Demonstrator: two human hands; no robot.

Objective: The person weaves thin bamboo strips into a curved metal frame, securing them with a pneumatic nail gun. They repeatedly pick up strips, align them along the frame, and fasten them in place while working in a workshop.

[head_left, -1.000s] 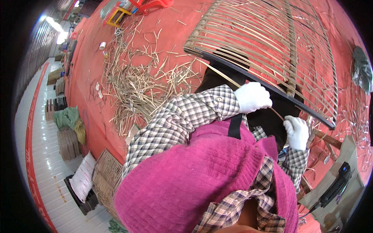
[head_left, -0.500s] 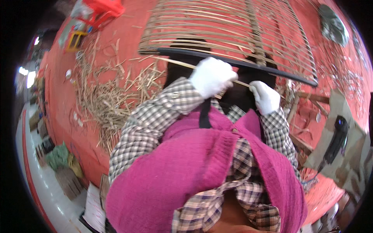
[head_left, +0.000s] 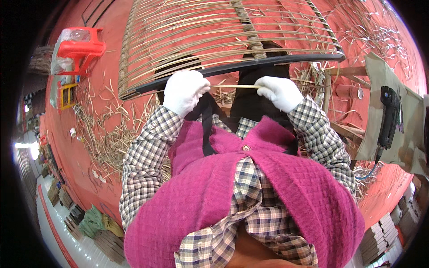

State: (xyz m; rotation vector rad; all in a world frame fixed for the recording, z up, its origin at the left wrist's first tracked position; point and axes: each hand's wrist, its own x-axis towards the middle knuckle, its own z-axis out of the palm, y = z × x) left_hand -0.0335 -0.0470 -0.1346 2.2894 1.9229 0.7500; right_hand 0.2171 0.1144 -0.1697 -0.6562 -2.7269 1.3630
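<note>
Between my two white-gloved hands a thin pale cane strip (head_left: 233, 86) is stretched level above my lap. My left hand (head_left: 184, 93) is closed on the strip's left end. The fingertips of my right hand (head_left: 280, 93) pinch its other end. Just beyond both hands lies a woven cane panel (head_left: 192, 38) over my knees, made of many thin rods. A thick wrapped bar (head_left: 246, 24) crosses the rods, and a black edge rail (head_left: 223, 70) runs along the panel's near side, close to my left hand.
Loose cane scraps (head_left: 105, 143) litter the red floor at left. A red plastic stool (head_left: 82, 49) stands far left, beside a yellow frame (head_left: 68, 96). At right, a black corded power tool (head_left: 388, 117) lies on a cloth-covered stand (head_left: 373, 80); a reddish can (head_left: 353, 92) sits nearby.
My left hand has moved left and my right hand slightly left, so the hands are farther apart with the strip stretched between them. The view has swung, tilting the panel the other way.
</note>
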